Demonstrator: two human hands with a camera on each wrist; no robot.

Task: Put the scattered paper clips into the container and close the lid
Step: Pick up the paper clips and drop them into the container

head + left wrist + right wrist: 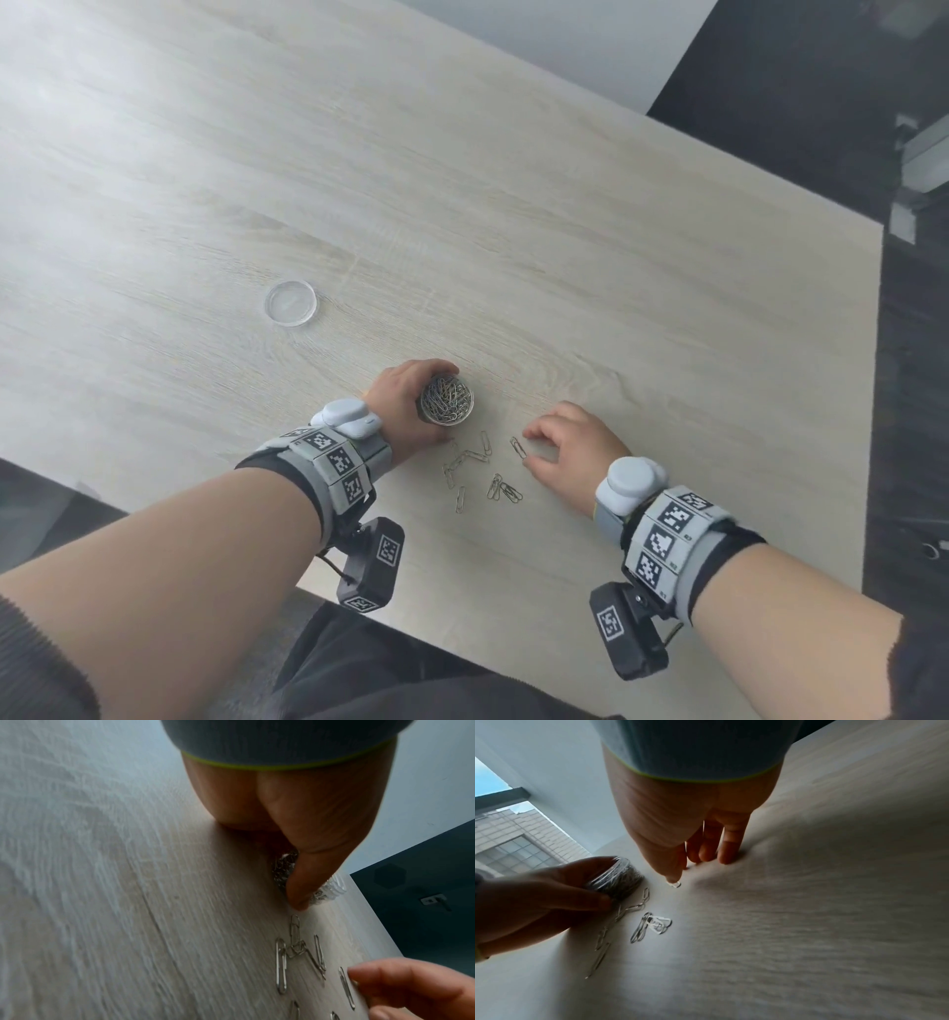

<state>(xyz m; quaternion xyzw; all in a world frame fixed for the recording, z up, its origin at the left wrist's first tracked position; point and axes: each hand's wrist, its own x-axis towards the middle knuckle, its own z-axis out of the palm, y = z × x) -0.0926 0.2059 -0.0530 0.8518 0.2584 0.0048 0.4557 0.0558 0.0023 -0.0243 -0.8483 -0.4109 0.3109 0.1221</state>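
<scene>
A clear round container (447, 406) stands on the pale wooden table (513, 231), heaped with silver paper clips. My left hand (403, 403) grips its side, with the thumb on the near wall (618, 880). Several loose paper clips (477, 473) lie scattered just in front of it. My right hand (570, 442) is arched over the table to their right. Its thumb and index finger pinch one paper clip (518, 448) that still lies flat on the wood; the thumb tip sits on its end (674, 884). The clear round lid (290, 303) lies apart, far to the left.
The table's right edge (878, 360) drops to a dark floor with a metal chair base. The near edge (462, 642) is close to my lap. In the left wrist view the loose clips (295, 949) lie a little below my thumb.
</scene>
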